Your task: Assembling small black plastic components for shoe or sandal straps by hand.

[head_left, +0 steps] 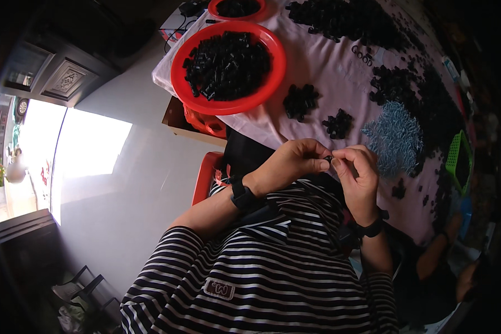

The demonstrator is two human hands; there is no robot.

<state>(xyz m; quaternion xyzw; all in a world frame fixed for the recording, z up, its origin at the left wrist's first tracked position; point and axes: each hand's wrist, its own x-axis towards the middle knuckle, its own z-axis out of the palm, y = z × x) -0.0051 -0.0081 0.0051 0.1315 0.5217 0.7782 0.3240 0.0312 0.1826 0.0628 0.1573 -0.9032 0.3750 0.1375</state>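
My left hand (295, 162) and my right hand (357, 170) meet fingertip to fingertip just above my lap. Between them they pinch one small black plastic part (329, 159), mostly hidden by the fingers. Both wrists wear dark bands. On the pink cloth (328, 72) just beyond the hands lie two small heaps of black parts (301, 101) and a pile of light blue screws (395, 138). A red bowl (179, 62) full of black parts stands further away to the left.
A second red bowl (214, 10) sits at the table's far end. Large heaps of black parts (350, 22) cover the cloth's far right. A green basket (457, 158) stands at the right edge. A red stool (205, 178) and a cardboard box (175, 119) are below the table.
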